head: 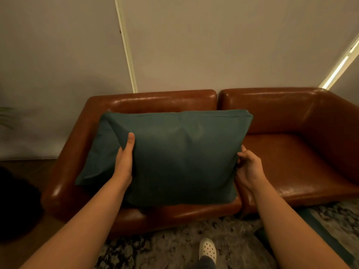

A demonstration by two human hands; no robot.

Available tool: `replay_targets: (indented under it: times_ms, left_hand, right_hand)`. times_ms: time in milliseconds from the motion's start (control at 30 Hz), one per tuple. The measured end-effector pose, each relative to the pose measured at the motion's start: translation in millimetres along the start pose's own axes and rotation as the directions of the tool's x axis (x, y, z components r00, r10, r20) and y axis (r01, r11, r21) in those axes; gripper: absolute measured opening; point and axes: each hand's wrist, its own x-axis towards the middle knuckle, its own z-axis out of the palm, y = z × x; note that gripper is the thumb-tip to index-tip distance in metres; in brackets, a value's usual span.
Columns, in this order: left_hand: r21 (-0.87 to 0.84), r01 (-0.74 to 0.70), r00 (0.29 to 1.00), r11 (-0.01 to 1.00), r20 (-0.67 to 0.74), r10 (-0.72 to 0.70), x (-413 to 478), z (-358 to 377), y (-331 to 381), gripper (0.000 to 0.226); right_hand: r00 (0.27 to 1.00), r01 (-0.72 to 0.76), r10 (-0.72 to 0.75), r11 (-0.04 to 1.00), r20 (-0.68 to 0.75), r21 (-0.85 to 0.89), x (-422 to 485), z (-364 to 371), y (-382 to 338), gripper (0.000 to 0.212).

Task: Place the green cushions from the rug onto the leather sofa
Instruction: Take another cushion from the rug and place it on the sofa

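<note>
A large dark green cushion (174, 154) stands tilted over the left seat of the brown leather sofa (291, 162), leaning toward its backrest. My left hand (125, 158) grips the cushion's left part, thumb laid on its front face and fingers hidden behind the fabric. My right hand (247, 166) holds the cushion's right edge, fingers curled around it. Part of another green cushion (318, 232) lies on the rug at the lower right, behind my right forearm.
The patterned grey rug (174, 247) lies in front of the sofa, with my white shoe (207, 249) on it. The sofa's right seat is bare leather. A dark round object (17, 206) sits at the left, and a plant leaf (5, 117) shows at the left edge.
</note>
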Motion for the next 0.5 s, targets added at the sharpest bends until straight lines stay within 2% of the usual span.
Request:
replay_targets:
  times_ms: [133,333,367,433,467,500]
  left_hand:
    - [0.058,-0.046,0.996,0.997,-0.076,0.050,36,54,1,0.093]
    - [0.102,-0.042,0.999,0.994,-0.022,0.045,91,135,4,0.086]
    - [0.089,-0.033,0.999,0.995,-0.017,0.034,100,143,6,0.082]
    - [0.059,-0.007,1.000,0.998,-0.018,0.008,118,154,8,0.077]
    - [0.039,0.002,1.000,0.999,-0.013,-0.001,127,158,9,0.077]
    - [0.014,0.002,1.000,1.000,-0.005,-0.002,137,160,10,0.075]
  right_hand:
    - [0.998,-0.060,0.060,0.998,0.009,0.003,53,-16,-30,0.028]
    - [0.993,-0.120,0.119,0.992,-0.023,-0.044,141,-39,-73,0.044]
    - [0.993,-0.115,0.113,0.990,-0.031,-0.083,157,-42,-79,0.049]
    - [0.996,-0.093,0.092,0.979,-0.015,-0.183,186,-45,-91,0.078]
    - [0.996,-0.085,0.083,0.969,-0.021,-0.231,196,-43,-95,0.084]
    - [0.998,-0.069,0.065,0.963,-0.026,-0.261,209,-43,-97,0.078]
